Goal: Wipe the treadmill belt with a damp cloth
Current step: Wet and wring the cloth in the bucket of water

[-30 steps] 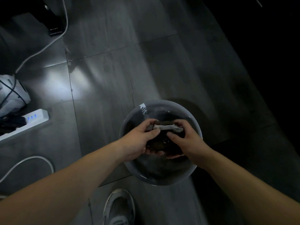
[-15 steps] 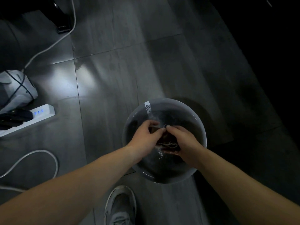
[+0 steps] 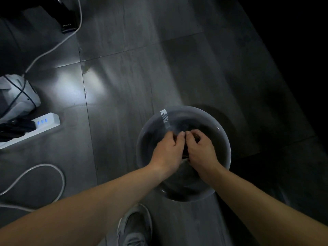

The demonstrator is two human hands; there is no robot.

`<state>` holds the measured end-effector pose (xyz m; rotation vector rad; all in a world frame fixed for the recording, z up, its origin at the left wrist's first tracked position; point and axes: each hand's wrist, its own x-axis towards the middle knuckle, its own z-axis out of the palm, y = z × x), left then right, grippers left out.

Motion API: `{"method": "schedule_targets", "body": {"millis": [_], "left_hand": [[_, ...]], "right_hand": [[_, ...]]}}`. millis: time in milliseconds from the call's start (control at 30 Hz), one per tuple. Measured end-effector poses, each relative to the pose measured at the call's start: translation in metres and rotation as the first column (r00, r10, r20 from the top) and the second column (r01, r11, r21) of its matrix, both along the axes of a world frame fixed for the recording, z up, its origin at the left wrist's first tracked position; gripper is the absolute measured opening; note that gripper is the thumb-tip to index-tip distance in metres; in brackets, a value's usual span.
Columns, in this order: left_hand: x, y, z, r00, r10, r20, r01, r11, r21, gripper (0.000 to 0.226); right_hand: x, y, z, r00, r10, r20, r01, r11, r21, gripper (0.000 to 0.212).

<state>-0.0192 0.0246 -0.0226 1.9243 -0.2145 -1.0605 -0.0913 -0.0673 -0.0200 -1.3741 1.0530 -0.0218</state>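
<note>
A round grey basin [image 3: 224, 139] with a white label strip stands on the dark floor, with water in it. Both my hands are inside it, pressed side by side. My left hand [image 3: 168, 150] and my right hand [image 3: 201, 150] are closed around a dark brown cloth [image 3: 185, 154], which shows only as a small dark patch between them. Most of the cloth is hidden by my fingers. The treadmill belt is not recognisable in this dim view.
A white power strip [image 3: 33, 127] with blue lights lies at the left, next to a white device [image 3: 16, 96] with black cords. A white cable [image 3: 53, 172] loops over the floor at lower left. My grey shoe [image 3: 135, 228] is below the basin. The right side is dark.
My hands have drawn closer together and bunched the cloth; its pale edge seen a second ago is now hidden. The view has shifted, so the basin sits a little farther right.
</note>
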Motion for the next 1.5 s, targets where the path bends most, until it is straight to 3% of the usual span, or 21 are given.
{"method": "schedule_targets", "body": {"millis": [333, 500, 567, 733, 900, 1267, 1500], "left_hand": [[-0.001, -0.001, -0.002, 1.0, -0.01, -0.027, 0.011, 0.999, 0.036, 0.03], [0.001, -0.001, 0.002, 0.996, 0.046, -0.075, -0.045, 0.999, 0.008, 0.026], [-0.002, -0.005, 0.005, 0.993, 0.044, -0.106, -0.045, 0.999, -0.01, 0.029], [-0.011, -0.009, 0.002, 0.998, 0.064, 0.014, -0.064, 0.997, 0.036, 0.042], [-0.011, -0.005, 0.002, 0.997, 0.073, 0.036, -0.075, 0.996, 0.046, 0.054], [-0.009, -0.002, 0.006, 0.991, 0.079, 0.112, -0.081, 0.997, 0.017, 0.043], [0.003, 0.002, 0.018, 0.967, 0.18, -0.179, -0.216, 0.955, -0.205, 0.018]], "right_hand": [[0.0, 0.004, -0.004, 0.999, 0.027, -0.032, -0.028, 0.999, -0.016, 0.018], [-0.004, 0.003, 0.001, 0.999, -0.014, 0.046, 0.012, 0.998, 0.058, 0.016], [-0.005, 0.005, 0.0, 0.999, -0.015, 0.051, 0.014, 1.0, 0.01, 0.016], [-0.001, 0.012, -0.003, 1.0, 0.001, 0.024, 0.003, 0.985, -0.171, 0.023], [0.001, 0.014, -0.005, 0.999, -0.02, 0.04, 0.024, 0.995, -0.101, 0.025], [0.002, 0.015, -0.001, 0.998, 0.003, 0.064, 0.003, 0.995, -0.095, 0.027], [-0.002, -0.007, 0.016, 0.988, -0.016, 0.157, 0.009, 0.999, 0.049, 0.016]]}}
